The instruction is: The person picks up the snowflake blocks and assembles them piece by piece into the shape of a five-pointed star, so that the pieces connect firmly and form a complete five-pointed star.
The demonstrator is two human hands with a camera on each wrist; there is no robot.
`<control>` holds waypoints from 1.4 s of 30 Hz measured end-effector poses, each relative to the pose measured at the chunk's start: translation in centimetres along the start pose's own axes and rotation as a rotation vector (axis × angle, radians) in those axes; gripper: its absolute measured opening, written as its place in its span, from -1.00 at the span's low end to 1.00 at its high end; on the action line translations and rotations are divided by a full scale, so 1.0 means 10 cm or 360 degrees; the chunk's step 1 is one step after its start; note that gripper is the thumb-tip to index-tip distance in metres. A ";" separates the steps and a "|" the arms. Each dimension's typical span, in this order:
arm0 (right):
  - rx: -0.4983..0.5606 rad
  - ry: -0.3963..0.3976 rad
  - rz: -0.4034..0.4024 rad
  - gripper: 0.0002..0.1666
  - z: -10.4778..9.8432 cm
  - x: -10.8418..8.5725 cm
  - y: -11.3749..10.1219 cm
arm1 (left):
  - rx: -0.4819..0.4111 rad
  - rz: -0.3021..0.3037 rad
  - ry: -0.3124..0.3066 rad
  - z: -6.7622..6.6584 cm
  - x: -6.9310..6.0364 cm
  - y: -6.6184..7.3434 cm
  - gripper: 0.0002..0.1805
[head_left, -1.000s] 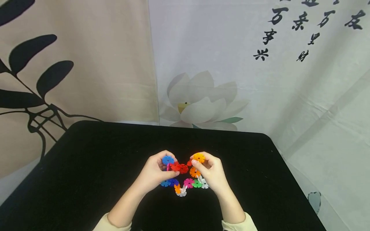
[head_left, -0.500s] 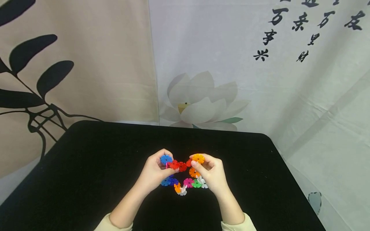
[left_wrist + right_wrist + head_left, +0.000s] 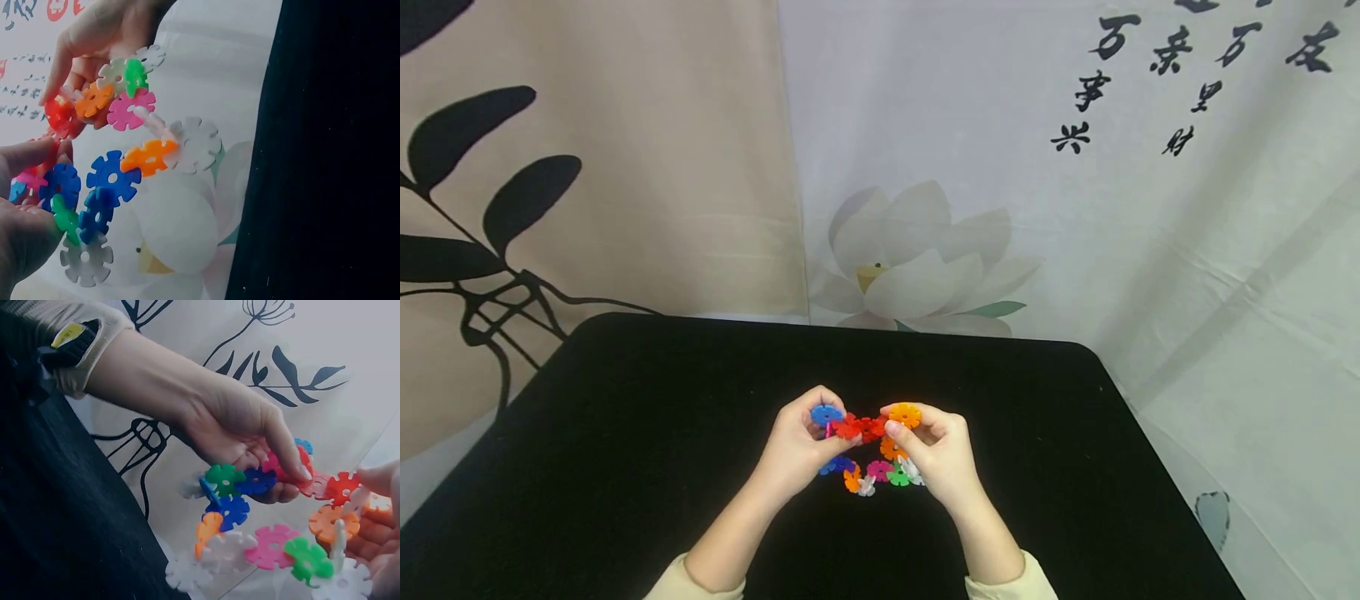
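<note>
Slotted plastic snowflake discs, joined edge to edge in a chain [image 3: 880, 471], hang between my two hands above the black table. My left hand [image 3: 799, 442] pinches the left end around red discs [image 3: 848, 427], beside a blue disc [image 3: 827, 415]. At the right end, my right hand [image 3: 949, 454] grips near an orange disc [image 3: 905, 415], thumb in front. The red discs between the hands meet; whether they are slotted together I cannot tell. Below, the right wrist view shows a green disc [image 3: 309, 557], a pink disc [image 3: 273, 547] and white ones. Fingers hide some discs.
The black-covered table [image 3: 662, 400] extends around and below the hands. Behind it hangs a pale curtain [image 3: 940, 100] printed with a lotus, leaves and dark characters.
My right hand has moved slightly left, closing the gap between the red discs. The lower part of the chain has shifted a little left and up. Both hands keep their hold.
</note>
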State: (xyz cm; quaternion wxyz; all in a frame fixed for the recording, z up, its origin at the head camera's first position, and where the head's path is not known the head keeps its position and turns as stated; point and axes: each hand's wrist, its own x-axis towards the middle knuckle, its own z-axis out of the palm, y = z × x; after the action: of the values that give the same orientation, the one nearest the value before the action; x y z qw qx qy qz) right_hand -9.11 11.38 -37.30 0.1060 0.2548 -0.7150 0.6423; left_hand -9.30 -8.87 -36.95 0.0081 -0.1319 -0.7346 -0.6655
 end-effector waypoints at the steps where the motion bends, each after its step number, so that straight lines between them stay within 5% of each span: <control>1: 0.0008 -0.0004 -0.0004 -0.83 0.01 0.00 0.01 | -0.0004 0.0006 0.0004 0.00 0.00 -0.01 -0.78; 10: -0.0010 -0.0017 0.0002 -0.83 0.00 0.00 0.05 | -0.0044 -0.0066 -0.0066 -0.03 0.04 -0.03 -0.79; 15: -0.0056 0.0019 0.0056 -0.84 0.00 0.02 0.04 | 0.0091 -0.0030 -0.0186 -0.13 0.07 -0.01 -0.73; 22: 0.0035 0.0338 0.0391 -0.78 -0.11 0.08 0.12 | 0.0311 0.0020 -0.0502 -0.37 0.25 -0.17 -0.49; 26: 0.0237 0.0586 0.0642 -0.71 -0.20 0.12 0.23 | 0.0136 -0.0089 -0.0616 -0.43 0.37 -0.39 -0.62; 31: 0.0323 0.0655 0.0855 -0.79 -0.27 0.12 0.46 | -0.0122 -0.0237 -0.0476 -0.40 0.47 -0.64 -0.71; 35: 0.0294 0.0573 0.1011 -0.81 -0.32 0.08 0.72 | -0.0128 -0.0314 -0.0351 -0.35 0.55 -0.78 -0.76; 42: 0.0056 0.0354 0.1120 -0.79 -0.48 -0.02 1.13 | -0.0050 -0.0529 -0.0311 -0.27 0.66 -1.02 -0.78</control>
State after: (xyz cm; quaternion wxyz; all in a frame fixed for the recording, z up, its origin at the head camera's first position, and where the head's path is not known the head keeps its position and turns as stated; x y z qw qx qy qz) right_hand -15.43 16.63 -46.40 -0.0488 -0.0763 -0.7319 0.6754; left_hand -18.15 -11.08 -45.34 -0.1754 -0.0728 -0.7331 -0.6531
